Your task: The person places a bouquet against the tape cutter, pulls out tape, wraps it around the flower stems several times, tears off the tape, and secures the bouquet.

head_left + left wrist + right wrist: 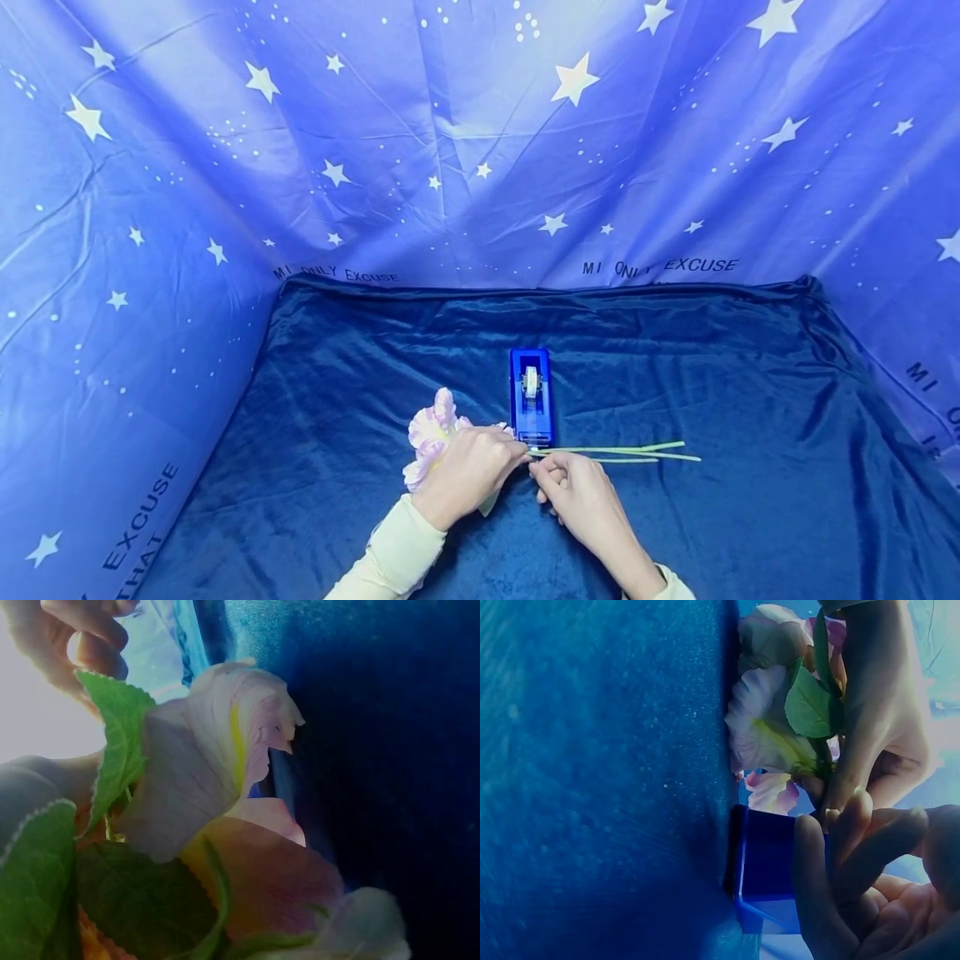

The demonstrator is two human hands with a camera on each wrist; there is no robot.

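Observation:
Artificial flowers (427,433) with pale pink petals and yellow centres lie to the left in the head view. My left hand (476,462) grips them by the upper stems, just below the blooms. From it the thin green stems (637,451) run out to the right. My right hand (588,500) has its fingers bent, with thumb and fingertips pinching at the stems right beside the left fingertips. Directly behind both hands stands a blue tape dispenser (514,400) holding a roll of tape (532,382). Green leaves (124,739) surround the blooms in the left wrist view.
Dark blue velvety cloth (337,367) covers the table, with folds along its back edge. Blue curtains (450,100) printed with stars and lettering enclose the back and both sides.

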